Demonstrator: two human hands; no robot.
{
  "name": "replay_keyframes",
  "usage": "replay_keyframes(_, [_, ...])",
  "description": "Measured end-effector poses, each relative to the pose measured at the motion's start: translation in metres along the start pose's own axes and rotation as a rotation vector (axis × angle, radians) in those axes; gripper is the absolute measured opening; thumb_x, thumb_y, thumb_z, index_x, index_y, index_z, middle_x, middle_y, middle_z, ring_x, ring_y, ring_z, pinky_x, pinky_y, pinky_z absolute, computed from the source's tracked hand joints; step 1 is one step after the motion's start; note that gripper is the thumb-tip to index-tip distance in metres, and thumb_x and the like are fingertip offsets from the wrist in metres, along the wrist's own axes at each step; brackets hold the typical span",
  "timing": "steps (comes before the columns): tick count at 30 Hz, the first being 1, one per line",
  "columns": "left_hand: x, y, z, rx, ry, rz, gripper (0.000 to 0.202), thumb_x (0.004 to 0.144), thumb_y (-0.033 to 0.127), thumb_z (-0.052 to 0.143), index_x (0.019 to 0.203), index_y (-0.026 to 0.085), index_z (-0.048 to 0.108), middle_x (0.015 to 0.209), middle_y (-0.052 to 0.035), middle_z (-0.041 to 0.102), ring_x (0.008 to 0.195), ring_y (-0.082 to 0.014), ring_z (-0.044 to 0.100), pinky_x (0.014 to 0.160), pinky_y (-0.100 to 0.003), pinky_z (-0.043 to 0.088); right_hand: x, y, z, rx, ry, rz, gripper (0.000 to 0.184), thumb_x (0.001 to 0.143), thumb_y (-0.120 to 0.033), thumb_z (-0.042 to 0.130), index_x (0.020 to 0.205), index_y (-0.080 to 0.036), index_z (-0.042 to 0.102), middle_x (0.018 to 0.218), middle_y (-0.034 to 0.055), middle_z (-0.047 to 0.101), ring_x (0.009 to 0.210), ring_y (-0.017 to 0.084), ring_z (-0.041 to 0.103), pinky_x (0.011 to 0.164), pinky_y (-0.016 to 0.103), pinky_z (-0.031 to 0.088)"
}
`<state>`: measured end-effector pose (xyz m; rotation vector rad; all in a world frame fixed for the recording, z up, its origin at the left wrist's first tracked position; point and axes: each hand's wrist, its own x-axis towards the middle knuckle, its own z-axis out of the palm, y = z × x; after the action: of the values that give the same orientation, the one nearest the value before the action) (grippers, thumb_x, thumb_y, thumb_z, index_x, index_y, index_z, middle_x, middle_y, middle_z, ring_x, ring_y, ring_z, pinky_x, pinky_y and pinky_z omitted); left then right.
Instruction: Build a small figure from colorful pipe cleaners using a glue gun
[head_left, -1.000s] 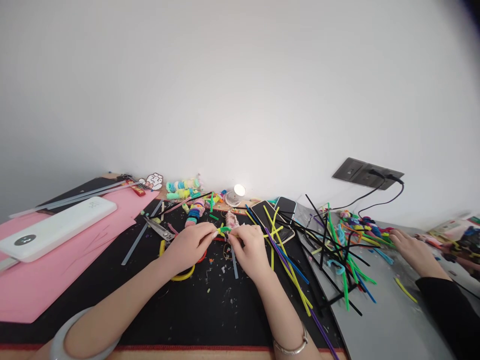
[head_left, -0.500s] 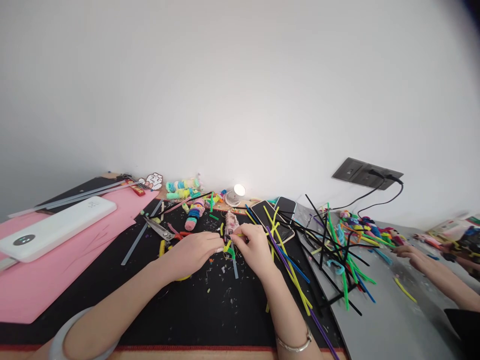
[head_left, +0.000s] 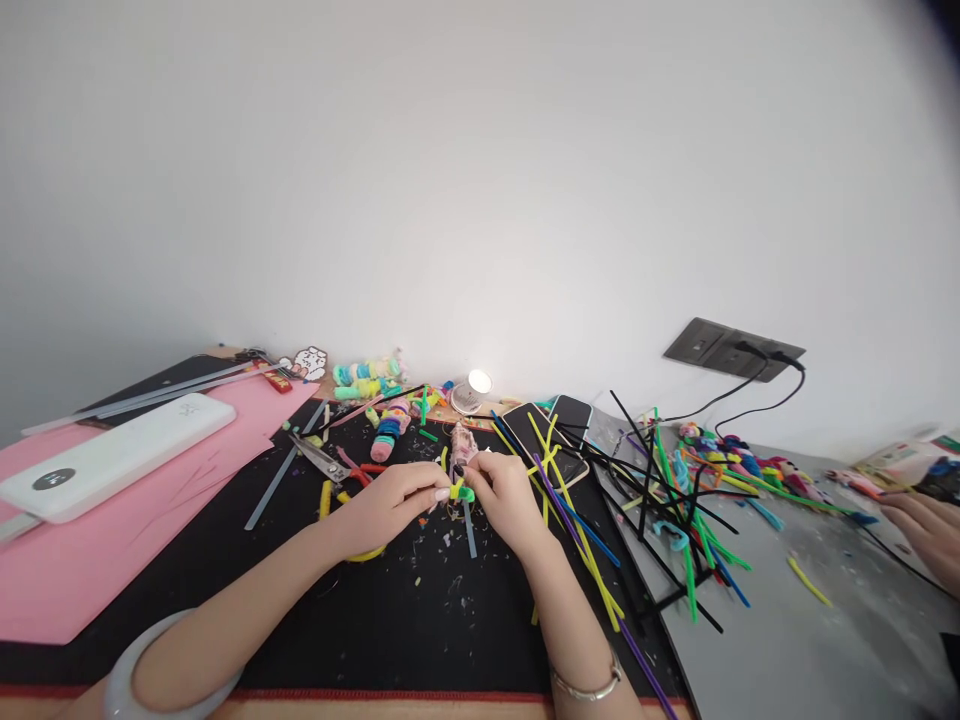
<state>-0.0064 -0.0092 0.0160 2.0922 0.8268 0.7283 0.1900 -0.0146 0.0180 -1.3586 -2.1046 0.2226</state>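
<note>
Both of my hands meet over the black mat (head_left: 450,640). My left hand (head_left: 401,505) pinches a small bent yellow-and-green pipe cleaner piece (head_left: 464,493) between thumb and fingertips. My right hand (head_left: 506,497) is closed at the other side of the same piece; a small dark bit shows at its fingertips. Just beyond them lies a pale pink bundle (head_left: 463,441), and a translucent glue stick (head_left: 470,530) points out below. Red-and-yellow-handled scissors (head_left: 322,460) lie beside my left hand, their handles partly hidden by it.
Yellow pipe cleaners (head_left: 589,555) and a tangle of black pipe cleaners (head_left: 645,480) lie at right. A white power bank (head_left: 120,455) rests on pink sheets (head_left: 45,590) at left. Pipe cleaner figures (head_left: 390,430), a lit lamp (head_left: 472,390) and phones (head_left: 571,410) stand behind. A co-worker's hand (head_left: 926,530) is far right.
My left hand has turned slightly, and the yellow-and-green piece now shows more clearly at its fingertips. The co-worker's hand has moved right, with a green pipe cleaner stretching toward it.
</note>
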Motion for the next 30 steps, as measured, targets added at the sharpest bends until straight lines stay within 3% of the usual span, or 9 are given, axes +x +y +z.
replay_keyframes(4, [0.002, -0.003, 0.002, -0.11, 0.038, -0.074, 0.03, 0.095, 0.039, 0.039, 0.075, 0.02, 0.05, 0.071, 0.0031, 0.047, 0.065, -0.0133, 0.046, 0.063, -0.025, 0.038, -0.002, -0.002, 0.001, 0.026, 0.045, -0.048, 0.023, 0.092, -0.013, 0.041, 0.089, -0.019, 0.063, 0.081, 0.0026, 0.067, 0.073, 0.016, 0.06, 0.071, 0.027, 0.038])
replay_keyframes(6, [0.003, -0.006, 0.003, -0.145, 0.054, -0.095, 0.031, 0.095, 0.041, 0.039, 0.074, 0.02, 0.048, 0.07, 0.0037, 0.046, 0.063, -0.0128, 0.044, 0.06, -0.025, 0.037, -0.003, -0.004, 0.001, 0.083, 0.071, -0.094, 0.031, 0.091, -0.009, 0.038, 0.107, -0.021, 0.062, 0.097, 0.0045, 0.068, 0.087, 0.018, 0.062, 0.08, 0.03, 0.04])
replay_keyframes(8, [0.003, -0.009, 0.003, -0.17, 0.066, -0.102, 0.031, 0.094, 0.041, 0.04, 0.075, 0.02, 0.049, 0.07, 0.0039, 0.046, 0.062, -0.0125, 0.044, 0.06, -0.025, 0.036, -0.004, -0.006, 0.0, 0.133, 0.083, -0.139, 0.036, 0.088, -0.006, 0.038, 0.112, -0.022, 0.06, 0.106, 0.0052, 0.067, 0.098, 0.018, 0.061, 0.086, 0.032, 0.04])
replay_keyframes(13, [0.003, -0.009, 0.004, -0.254, 0.097, -0.083, 0.03, 0.095, 0.041, 0.04, 0.076, 0.019, 0.051, 0.071, 0.0037, 0.048, 0.062, -0.0119, 0.043, 0.062, -0.025, 0.037, -0.004, -0.003, 0.005, 0.163, 0.105, -0.163, 0.026, 0.088, -0.009, 0.047, 0.102, -0.022, 0.065, 0.103, 0.0051, 0.069, 0.101, 0.02, 0.06, 0.091, 0.034, 0.041])
replay_keyframes(19, [0.005, -0.009, 0.004, -0.342, 0.125, -0.098, 0.03, 0.094, 0.041, 0.042, 0.077, 0.019, 0.052, 0.071, 0.0034, 0.049, 0.059, -0.0108, 0.042, 0.06, -0.024, 0.036, -0.003, -0.002, 0.011, 0.152, 0.054, -0.14, 0.022, 0.09, -0.011, 0.047, 0.077, -0.019, 0.063, 0.072, 0.0022, 0.064, 0.071, 0.017, 0.057, 0.069, 0.027, 0.041])
replay_keyframes(25, [0.005, -0.01, 0.005, -0.275, 0.23, -0.101, 0.03, 0.093, 0.04, 0.042, 0.074, 0.019, 0.051, 0.069, 0.0037, 0.048, 0.059, -0.0115, 0.042, 0.059, -0.024, 0.036, -0.005, -0.013, 0.012, 0.254, 0.067, -0.093, 0.01, 0.085, -0.015, 0.053, 0.082, -0.017, 0.062, 0.071, 0.0023, 0.06, 0.067, 0.016, 0.052, 0.064, 0.026, 0.038])
replay_keyframes(30, [0.004, -0.009, 0.007, -0.142, 0.279, -0.085, 0.029, 0.093, 0.037, 0.04, 0.074, 0.019, 0.052, 0.068, 0.0032, 0.05, 0.063, -0.013, 0.045, 0.061, -0.024, 0.037, -0.004, -0.014, 0.017, 0.345, 0.11, -0.018, 0.017, 0.086, -0.018, 0.051, 0.072, -0.017, 0.06, 0.067, 0.0011, 0.057, 0.065, 0.015, 0.05, 0.063, 0.026, 0.037])
